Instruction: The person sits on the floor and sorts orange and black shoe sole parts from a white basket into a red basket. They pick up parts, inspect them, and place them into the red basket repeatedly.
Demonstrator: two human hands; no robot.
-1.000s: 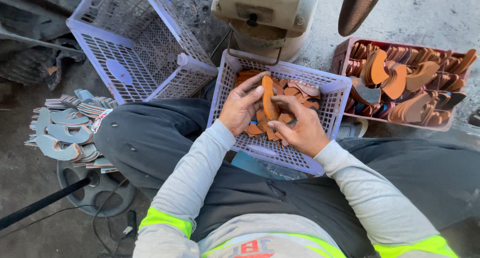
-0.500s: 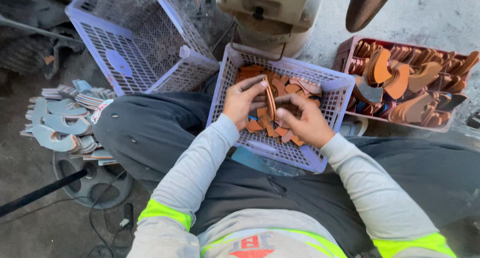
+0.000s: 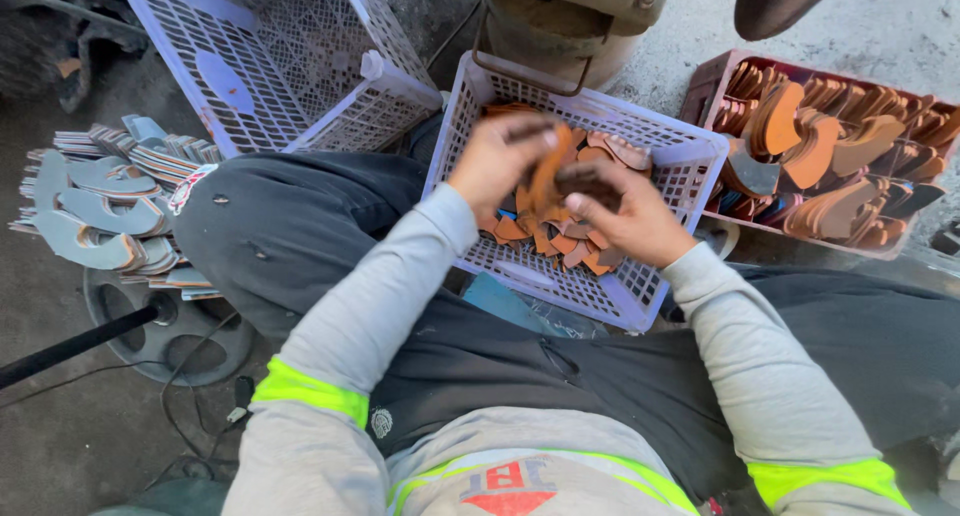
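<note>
A lavender plastic basket [image 3: 690,166] rests between my knees and holds several flat orange-brown curved cut pieces [image 3: 545,241]. My left hand [image 3: 497,161] and my right hand [image 3: 625,216] are both inside it, close together over the pile. Between them they hold a small stack of brown pieces [image 3: 548,176] standing on edge; the left hand grips its top and near side, and the right hand pinches its far side. Motion blur softens the fingers.
A second lavender basket [image 3: 260,56], tilted, stands at the upper left. A dark red tray [image 3: 735,71] of brown curved pieces sits at the right. Stacks of grey curved pieces [image 3: 95,211] lie on the floor at the left. A beige machine base [image 3: 570,16] stands behind the basket.
My hands have drawn closer together and lifted the stack of brown pieces slightly above the pile. The camera has shifted a little; the baskets stay in place.
</note>
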